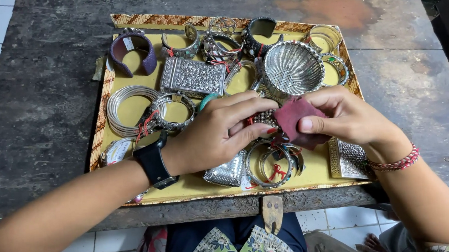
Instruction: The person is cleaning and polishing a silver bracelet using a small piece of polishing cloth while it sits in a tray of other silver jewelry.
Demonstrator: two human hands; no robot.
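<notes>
My left hand (220, 134), with a black watch on its wrist, grips a beaded silver bracelet (264, 118) over the middle of a yellow tray (317, 173). My right hand (347, 116), with a red braided band on its wrist, presses a dark red cloth (292, 117) against that bracelet. Both hands touch each other above the tray. Most of the bracelet is hidden by my fingers and the cloth.
The tray, with a patterned border, holds several silver bangles, a purple cuff (132, 52), an embossed silver box (193, 76), a round ribbed silver basket (292, 67) and another silver box (348, 159). It sits on a dark weathered table (38, 102). White floor tiles lie left.
</notes>
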